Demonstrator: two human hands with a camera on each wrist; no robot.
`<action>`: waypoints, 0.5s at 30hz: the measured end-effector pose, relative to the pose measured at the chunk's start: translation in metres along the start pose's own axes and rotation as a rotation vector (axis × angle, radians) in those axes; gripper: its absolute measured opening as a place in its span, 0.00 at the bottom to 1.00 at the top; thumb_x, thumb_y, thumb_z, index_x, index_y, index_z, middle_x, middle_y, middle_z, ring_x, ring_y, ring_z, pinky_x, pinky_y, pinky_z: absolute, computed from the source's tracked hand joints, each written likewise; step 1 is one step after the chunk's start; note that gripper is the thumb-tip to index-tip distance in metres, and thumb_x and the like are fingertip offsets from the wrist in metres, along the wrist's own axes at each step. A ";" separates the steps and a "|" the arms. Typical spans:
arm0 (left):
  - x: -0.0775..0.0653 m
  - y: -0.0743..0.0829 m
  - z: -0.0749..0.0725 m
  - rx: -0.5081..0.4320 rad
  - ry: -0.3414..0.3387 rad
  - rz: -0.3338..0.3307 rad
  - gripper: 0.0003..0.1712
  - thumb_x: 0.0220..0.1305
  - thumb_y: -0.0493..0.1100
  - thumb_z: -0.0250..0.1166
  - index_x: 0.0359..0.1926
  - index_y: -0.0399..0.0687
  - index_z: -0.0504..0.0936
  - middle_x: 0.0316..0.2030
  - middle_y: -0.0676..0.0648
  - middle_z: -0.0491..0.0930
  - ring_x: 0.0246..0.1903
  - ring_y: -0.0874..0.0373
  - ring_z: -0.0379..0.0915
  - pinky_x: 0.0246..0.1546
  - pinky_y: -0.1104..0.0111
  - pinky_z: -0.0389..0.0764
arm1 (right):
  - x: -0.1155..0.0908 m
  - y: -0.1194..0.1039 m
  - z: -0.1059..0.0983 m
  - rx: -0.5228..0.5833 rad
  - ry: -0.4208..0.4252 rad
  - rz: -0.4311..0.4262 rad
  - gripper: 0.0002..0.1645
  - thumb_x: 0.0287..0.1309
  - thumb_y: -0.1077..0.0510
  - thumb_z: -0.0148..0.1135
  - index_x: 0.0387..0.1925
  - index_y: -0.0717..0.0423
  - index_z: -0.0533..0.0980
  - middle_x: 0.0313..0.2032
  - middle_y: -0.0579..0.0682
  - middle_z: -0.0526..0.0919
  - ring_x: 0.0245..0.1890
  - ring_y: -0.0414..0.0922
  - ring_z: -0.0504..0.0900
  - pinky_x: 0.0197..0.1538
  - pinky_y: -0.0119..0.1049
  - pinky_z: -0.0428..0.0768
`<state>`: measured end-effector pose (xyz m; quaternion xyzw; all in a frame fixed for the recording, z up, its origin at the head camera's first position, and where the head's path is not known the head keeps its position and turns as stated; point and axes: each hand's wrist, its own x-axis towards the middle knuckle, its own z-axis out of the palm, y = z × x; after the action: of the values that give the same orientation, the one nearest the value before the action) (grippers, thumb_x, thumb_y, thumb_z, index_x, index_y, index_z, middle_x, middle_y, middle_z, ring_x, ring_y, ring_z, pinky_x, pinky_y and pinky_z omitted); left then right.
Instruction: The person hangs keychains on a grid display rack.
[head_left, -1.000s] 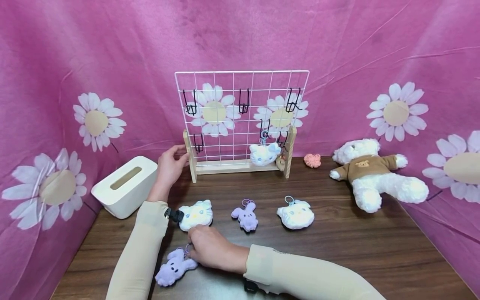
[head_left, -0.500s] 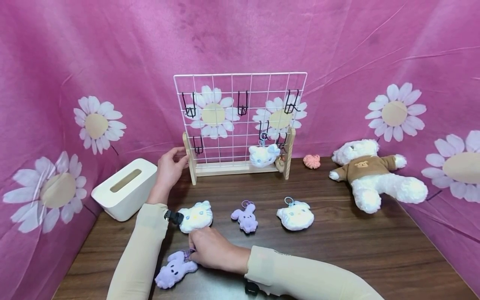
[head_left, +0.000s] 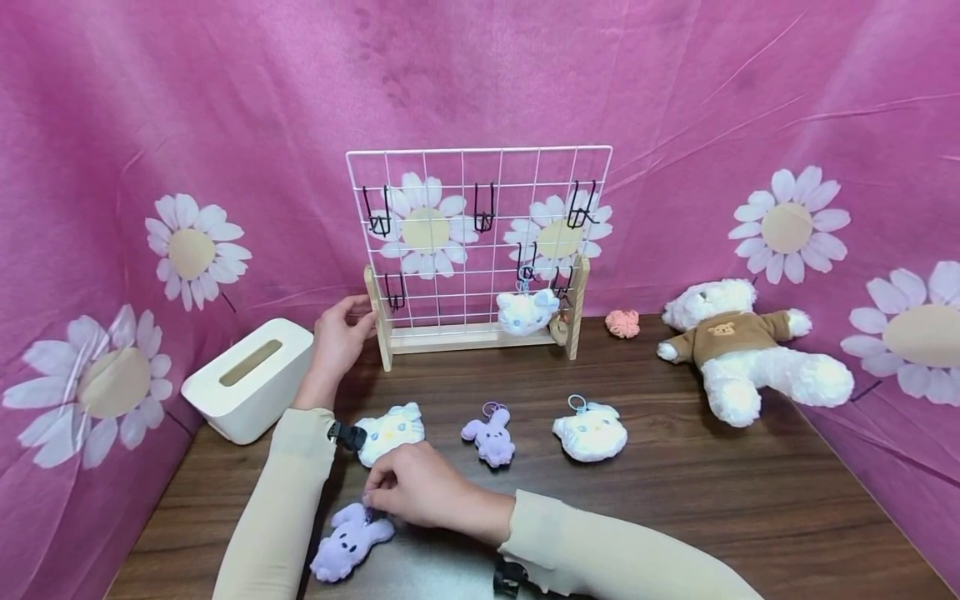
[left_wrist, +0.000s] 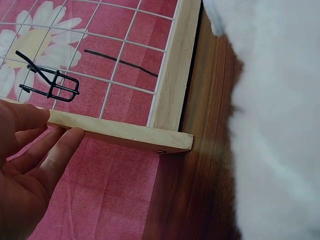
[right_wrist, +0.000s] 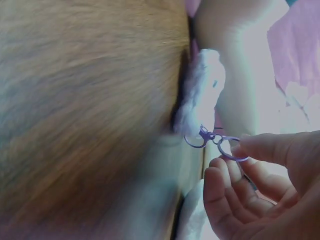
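Note:
My left hand grips the left wooden post of a white wire grid rack, thumb on one side and fingers on the other, as the left wrist view shows. Near the front of the table, my right hand pinches the purple key ring of a purple plush bunny keychain. The bunny's body lies on the table. Just beyond this hand is a white plush cat keychain, partly hidden by it. Another purple bunny keychain and another white cat keychain lie to the right.
Several black hooks are on the grid. One white cat keychain hangs at its lower right. A white tissue box stands left, and a pink fuzzy piece and a teddy bear in a brown top lie right.
The right hand's thumb and fingers have closed on the purple ring, and the hand has shifted slightly up and left. The left hand stays on the post.

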<state>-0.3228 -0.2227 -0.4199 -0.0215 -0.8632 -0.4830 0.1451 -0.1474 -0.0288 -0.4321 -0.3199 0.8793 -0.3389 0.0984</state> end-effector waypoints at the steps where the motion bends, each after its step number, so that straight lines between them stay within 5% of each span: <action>1: 0.000 0.000 0.000 -0.002 -0.001 0.000 0.21 0.82 0.40 0.67 0.70 0.36 0.84 0.59 0.32 0.90 0.57 0.39 0.90 0.42 0.86 0.91 | 0.000 0.000 -0.001 0.023 0.009 -0.009 0.04 0.66 0.55 0.80 0.33 0.42 0.93 0.27 0.34 0.91 0.30 0.20 0.74 0.39 0.11 0.73; 15: -0.001 0.001 -0.001 -0.039 -0.008 -0.002 0.21 0.82 0.39 0.67 0.69 0.36 0.84 0.59 0.31 0.90 0.56 0.37 0.91 0.42 0.85 0.91 | -0.001 -0.002 -0.018 0.174 0.081 -0.009 0.03 0.68 0.52 0.78 0.39 0.42 0.95 0.34 0.36 0.95 0.33 0.21 0.76 0.39 0.14 0.77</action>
<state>-0.3214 -0.2227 -0.4187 -0.0256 -0.8542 -0.4999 0.1409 -0.1529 -0.0199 -0.4168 -0.3003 0.8482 -0.4272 0.0885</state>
